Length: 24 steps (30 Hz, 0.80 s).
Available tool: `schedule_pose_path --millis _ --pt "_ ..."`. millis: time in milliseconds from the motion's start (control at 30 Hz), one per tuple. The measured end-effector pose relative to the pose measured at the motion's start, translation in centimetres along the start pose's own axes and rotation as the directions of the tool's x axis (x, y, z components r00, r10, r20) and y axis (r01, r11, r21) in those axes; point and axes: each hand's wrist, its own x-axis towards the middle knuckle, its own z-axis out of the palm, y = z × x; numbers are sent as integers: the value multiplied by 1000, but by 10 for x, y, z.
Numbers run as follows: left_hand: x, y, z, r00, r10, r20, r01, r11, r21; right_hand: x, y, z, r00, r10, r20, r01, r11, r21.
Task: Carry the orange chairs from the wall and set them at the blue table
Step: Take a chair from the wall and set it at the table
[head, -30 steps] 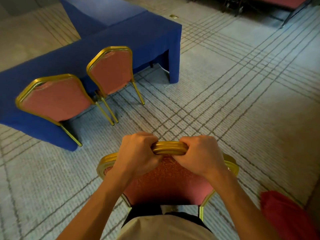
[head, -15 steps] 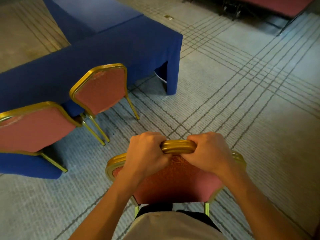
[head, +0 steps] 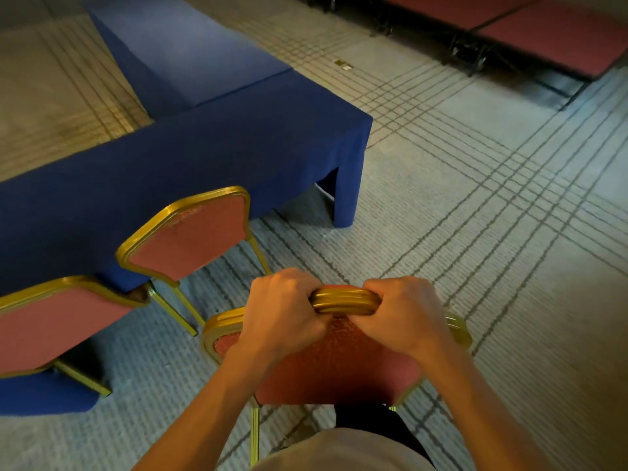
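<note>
Near the blue table (head: 238, 147), left hand (head: 282, 311) and right hand (head: 404, 317) still clench the carried chair (head: 339, 365) by its top rail. The placed chairs (head: 193, 239) loom closer now, so set-down beside them looks imminent.

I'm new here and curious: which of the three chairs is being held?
The nearest chair, bottom centre: the left hand and right hand both grip its gold top rail. The middle chair and left chair stand free at the table.
</note>
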Motion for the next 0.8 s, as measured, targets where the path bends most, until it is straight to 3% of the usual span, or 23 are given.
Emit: schedule_pose_path --millis 300,800 --pt "150 -46 47 998 -46 47 44 998 42 155 84 40 996 -58 66 54 997 55" --pt "333 -108 87 980 -199 -30 201 969 147 359 163 74 977 -183 112 178 983 50"
